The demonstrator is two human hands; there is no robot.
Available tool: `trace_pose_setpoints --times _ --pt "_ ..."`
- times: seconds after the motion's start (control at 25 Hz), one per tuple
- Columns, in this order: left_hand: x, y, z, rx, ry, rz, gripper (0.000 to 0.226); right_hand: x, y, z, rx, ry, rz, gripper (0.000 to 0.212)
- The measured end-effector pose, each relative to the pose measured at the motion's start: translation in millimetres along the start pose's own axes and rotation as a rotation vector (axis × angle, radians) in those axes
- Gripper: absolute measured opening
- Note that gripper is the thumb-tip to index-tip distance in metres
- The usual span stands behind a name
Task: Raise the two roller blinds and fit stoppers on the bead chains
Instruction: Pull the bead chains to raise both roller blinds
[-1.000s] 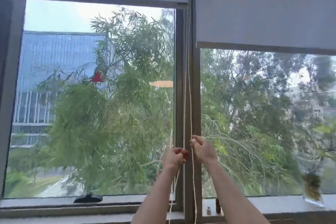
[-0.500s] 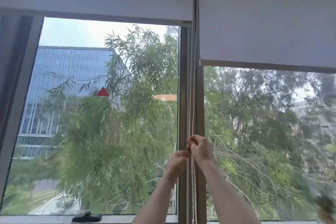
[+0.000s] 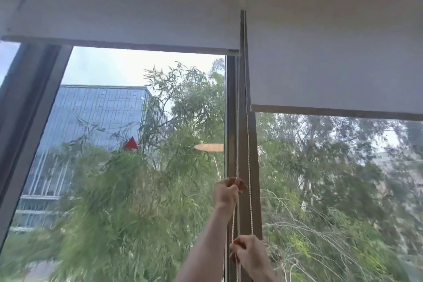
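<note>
Both arms raised; left hand (image 3: 225, 193) fisted high, right hand (image 3: 248, 253) fisted lower, near the left forearm.

We stand at a tall, dark-framed window (image 3: 246, 167) in what looks like an upper-floor office or flat, with plain white fabric roller blinds (image 3: 137, 18) overhead; outside, a blue glass-fronted office block (image 3: 91, 117) rises behind leafy green treetops (image 3: 142, 190).

Bright daylight comes in through the window (image 3: 146, 144). The trees (image 3: 128, 201) look blurry, and the edges bend.
</note>
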State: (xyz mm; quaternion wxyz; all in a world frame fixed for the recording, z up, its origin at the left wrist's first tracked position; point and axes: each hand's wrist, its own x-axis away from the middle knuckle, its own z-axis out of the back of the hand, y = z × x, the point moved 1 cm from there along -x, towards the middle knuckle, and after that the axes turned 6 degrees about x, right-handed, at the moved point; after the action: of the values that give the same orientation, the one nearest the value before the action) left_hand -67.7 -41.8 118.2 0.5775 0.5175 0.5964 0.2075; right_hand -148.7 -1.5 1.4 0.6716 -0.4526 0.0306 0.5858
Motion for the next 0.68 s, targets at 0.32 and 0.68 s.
trace_pose_setpoints --times 0.32,0.68 --pt "1 -5 12 -0.200 0.004 -0.027 0.023 -64 -59 86 -0.305 0.153 -0.041 0.028" --pt "41 -39 1 -0.296 -0.114 0.036 0.047 -77 -95 87 -0.510 0.239 -0.097 0.027"
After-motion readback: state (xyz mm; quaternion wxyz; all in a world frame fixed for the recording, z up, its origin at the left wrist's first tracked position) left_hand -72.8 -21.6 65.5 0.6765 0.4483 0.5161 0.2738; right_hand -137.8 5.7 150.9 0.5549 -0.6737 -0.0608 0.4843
